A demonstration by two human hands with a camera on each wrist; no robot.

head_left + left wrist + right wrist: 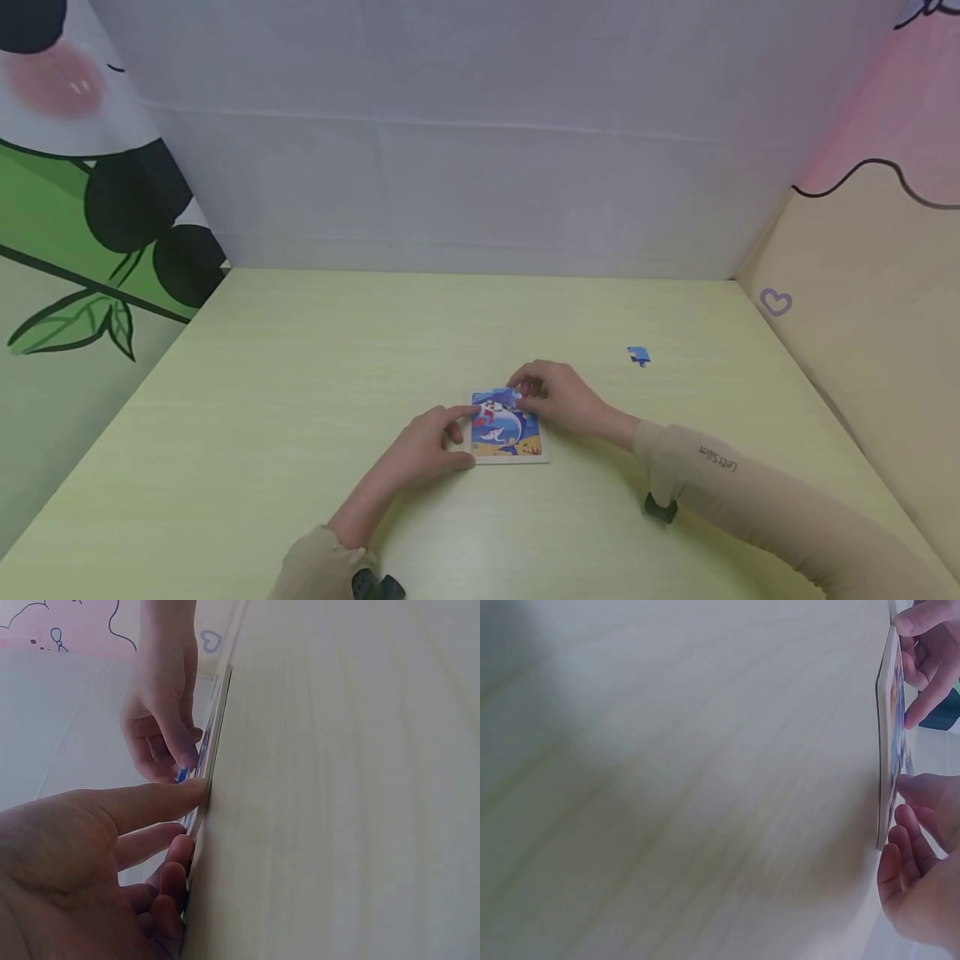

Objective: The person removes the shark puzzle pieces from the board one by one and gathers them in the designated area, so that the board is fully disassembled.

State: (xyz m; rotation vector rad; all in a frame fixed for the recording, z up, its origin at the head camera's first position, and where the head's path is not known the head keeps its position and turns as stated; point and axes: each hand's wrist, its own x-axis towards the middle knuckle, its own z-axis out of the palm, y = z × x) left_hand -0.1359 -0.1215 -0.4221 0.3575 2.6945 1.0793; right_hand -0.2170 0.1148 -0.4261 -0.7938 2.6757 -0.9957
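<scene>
A small jigsaw puzzle (498, 429) with a blue sea picture and a pale frame lies flat on the table. At its upper right corner, my right hand (558, 397) pinches a blue puzzle piece (182, 774) between thumb and fingertips, low over the picture. My left hand (431, 442) rests along the left side, index fingertip on the picture's edge and thumb at the lower left corner. Its other fingers bend loosely beside the frame in the left wrist view. From the right wrist, the board (889, 735) shows nearly edge-on, with both hands at it.
One loose blue puzzle piece (639, 356) lies on the pale wooden table (300, 350), behind and to the right of the board. A grey-white cloth wall (480, 192) closes off the back. Printed panels stand along the left and right sides.
</scene>
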